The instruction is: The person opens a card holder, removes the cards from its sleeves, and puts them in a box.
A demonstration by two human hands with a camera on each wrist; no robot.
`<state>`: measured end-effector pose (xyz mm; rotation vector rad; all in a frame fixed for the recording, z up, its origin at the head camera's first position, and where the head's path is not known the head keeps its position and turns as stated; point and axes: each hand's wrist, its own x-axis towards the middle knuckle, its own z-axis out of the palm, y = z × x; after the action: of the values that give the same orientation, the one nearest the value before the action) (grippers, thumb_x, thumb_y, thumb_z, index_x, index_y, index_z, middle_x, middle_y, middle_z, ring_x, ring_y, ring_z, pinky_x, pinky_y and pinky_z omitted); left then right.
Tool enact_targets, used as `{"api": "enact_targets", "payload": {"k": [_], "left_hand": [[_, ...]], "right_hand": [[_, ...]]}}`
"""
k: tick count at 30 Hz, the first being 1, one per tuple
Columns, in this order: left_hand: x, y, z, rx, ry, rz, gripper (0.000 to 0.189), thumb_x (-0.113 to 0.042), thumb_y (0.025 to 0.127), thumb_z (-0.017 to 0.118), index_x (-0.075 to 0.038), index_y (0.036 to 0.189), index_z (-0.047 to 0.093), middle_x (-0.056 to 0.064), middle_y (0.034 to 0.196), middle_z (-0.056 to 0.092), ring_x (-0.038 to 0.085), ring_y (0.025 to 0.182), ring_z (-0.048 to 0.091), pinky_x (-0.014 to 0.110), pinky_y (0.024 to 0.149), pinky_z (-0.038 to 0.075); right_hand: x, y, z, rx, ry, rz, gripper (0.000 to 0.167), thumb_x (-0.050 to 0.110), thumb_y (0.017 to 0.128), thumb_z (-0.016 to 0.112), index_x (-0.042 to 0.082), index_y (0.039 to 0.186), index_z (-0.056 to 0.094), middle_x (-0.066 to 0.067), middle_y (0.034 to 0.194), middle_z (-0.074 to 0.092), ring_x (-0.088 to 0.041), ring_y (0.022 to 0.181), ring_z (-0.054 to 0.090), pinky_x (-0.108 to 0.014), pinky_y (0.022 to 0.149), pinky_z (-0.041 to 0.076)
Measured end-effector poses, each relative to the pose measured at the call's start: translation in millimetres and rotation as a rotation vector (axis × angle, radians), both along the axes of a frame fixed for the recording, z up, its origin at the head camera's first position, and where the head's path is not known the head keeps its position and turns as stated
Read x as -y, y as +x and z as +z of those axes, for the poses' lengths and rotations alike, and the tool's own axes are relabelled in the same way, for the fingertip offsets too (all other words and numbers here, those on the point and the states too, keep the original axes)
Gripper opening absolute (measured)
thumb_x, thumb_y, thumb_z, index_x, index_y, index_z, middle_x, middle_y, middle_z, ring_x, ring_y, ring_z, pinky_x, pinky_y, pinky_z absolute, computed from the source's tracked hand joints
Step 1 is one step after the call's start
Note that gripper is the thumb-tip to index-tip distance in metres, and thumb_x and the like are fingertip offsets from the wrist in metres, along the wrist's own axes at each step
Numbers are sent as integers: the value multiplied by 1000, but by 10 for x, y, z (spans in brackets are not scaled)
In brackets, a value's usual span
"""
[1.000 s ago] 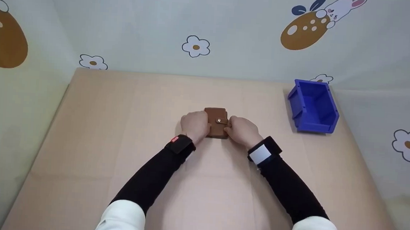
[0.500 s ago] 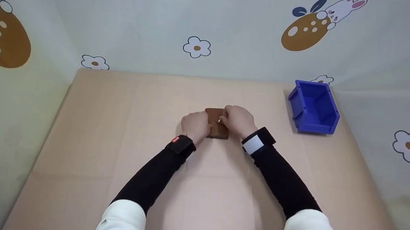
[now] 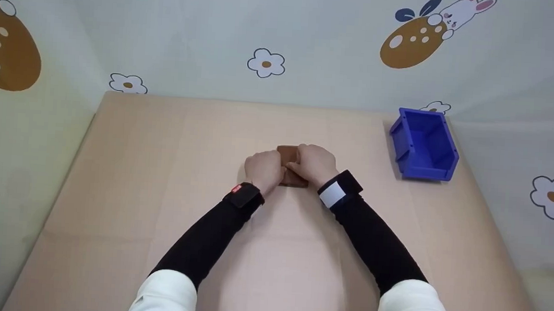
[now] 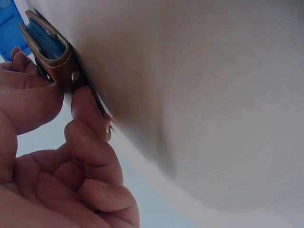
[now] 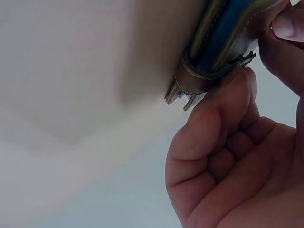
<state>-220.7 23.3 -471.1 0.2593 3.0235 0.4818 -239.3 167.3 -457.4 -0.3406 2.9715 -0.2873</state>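
Observation:
A brown leather card holder (image 3: 295, 178) with a strap lies mid-table, its snap hidden from the head view by my right hand. My left hand (image 3: 262, 169) pinches its left edge between thumb and bent index finger; in the left wrist view, blue inner leaves show inside the card holder (image 4: 61, 66) and a metal stud sits on its spine. My right hand (image 3: 316, 165) lies over the right half, fingers curled. In the right wrist view its fingers (image 5: 228, 102) touch the brown strap (image 5: 192, 81), which wraps the side edge.
A blue plastic bin (image 3: 424, 145) stands at the table's back right corner. The table (image 3: 159, 191) has a beige cover. Patterned curtain walls (image 3: 207, 36) rise behind it and on both sides.
My right hand has moved left, from the strap at the card holder's right edge onto its front, covering the snap. My left hand has stayed on the left edge.

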Motion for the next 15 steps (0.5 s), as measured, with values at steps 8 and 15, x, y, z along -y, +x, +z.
{"api": "enact_targets", "payload": {"k": [8, 15], "left_hand": [[7, 11, -1, -21, 9, 0, 25, -29, 91, 70, -5, 88, 71, 12, 86, 72, 33, 82, 70, 48, 69, 55], [0, -9, -4, -17, -4, -1, 25, -29, 91, 69, -5, 88, 71, 13, 86, 72, 33, 82, 70, 48, 68, 55]], "right_hand": [[5, 6, -35, -37, 71, 16, 29, 32, 95, 61, 3, 92, 63, -12, 85, 65, -27, 76, 64, -47, 63, 53], [28, 24, -34, -51, 51, 54, 22, 20, 97, 55, 1, 94, 65, -16, 91, 67, -31, 83, 65, -47, 69, 54]]}}
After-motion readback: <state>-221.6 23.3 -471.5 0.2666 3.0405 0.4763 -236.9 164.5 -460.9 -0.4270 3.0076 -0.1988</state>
